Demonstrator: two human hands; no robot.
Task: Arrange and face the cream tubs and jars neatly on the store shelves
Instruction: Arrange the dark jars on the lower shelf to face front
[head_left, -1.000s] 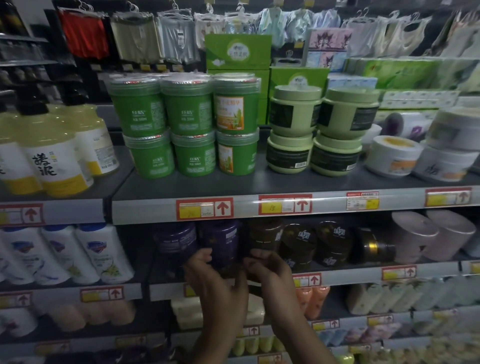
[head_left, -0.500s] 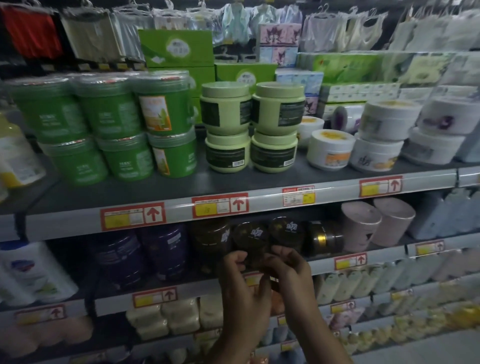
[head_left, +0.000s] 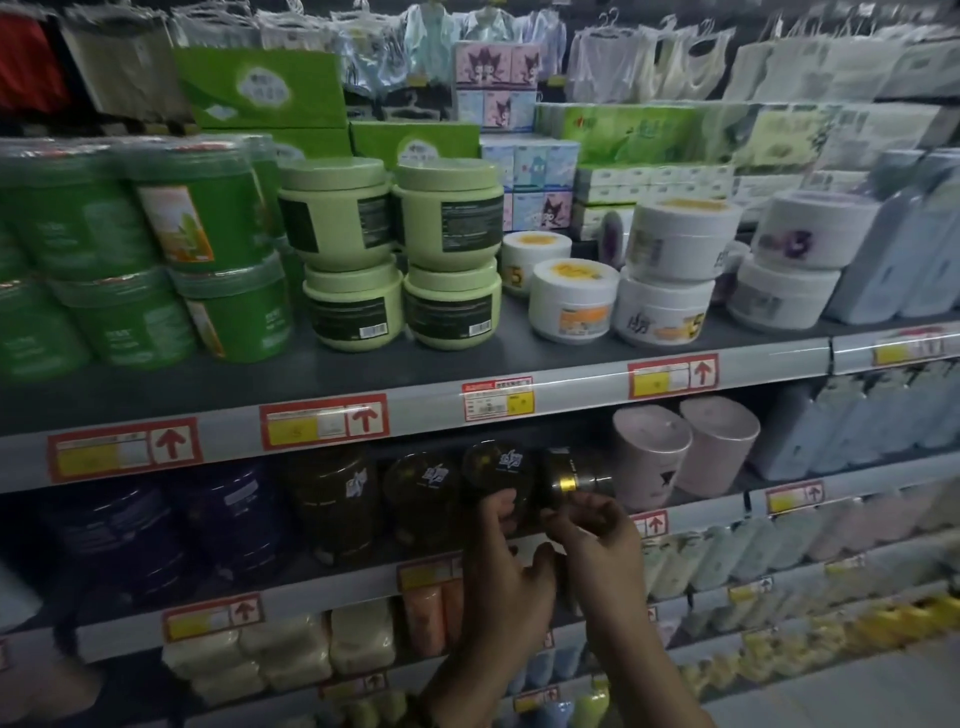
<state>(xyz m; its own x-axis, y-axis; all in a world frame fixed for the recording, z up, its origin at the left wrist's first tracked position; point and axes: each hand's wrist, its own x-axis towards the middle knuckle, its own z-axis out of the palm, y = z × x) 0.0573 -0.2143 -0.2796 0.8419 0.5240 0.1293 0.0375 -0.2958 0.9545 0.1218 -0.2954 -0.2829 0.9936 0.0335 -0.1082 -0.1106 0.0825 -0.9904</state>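
On the dim second shelf (head_left: 332, 582) stand several dark jars with white logos. My left hand (head_left: 506, 577) curls around the lower front of one dark jar (head_left: 498, 470). My right hand (head_left: 597, 540) grips the neighbouring dark jar with a gold band (head_left: 569, 475), which lies on its side. Left of them stand two more dark jars (head_left: 421, 488) and purple jars (head_left: 228, 514). Above, the upper shelf (head_left: 363, 374) carries stacked pale green tubs (head_left: 400, 249), bright green tubs (head_left: 202, 260) and white tubs (head_left: 670, 270).
Two pink tubs (head_left: 680, 447) lie tipped just right of my hands. Pale blue packs (head_left: 893, 260) fill the right end of both shelves. Soap bars and bottles (head_left: 291, 649) sit on the lower shelves. Tissue packs and hanging clothes line the top.
The view has swung rightwards along the shelf. Both hands have shifted right from the middle dark jars to the rightmost dark jar and the gold-banded one.
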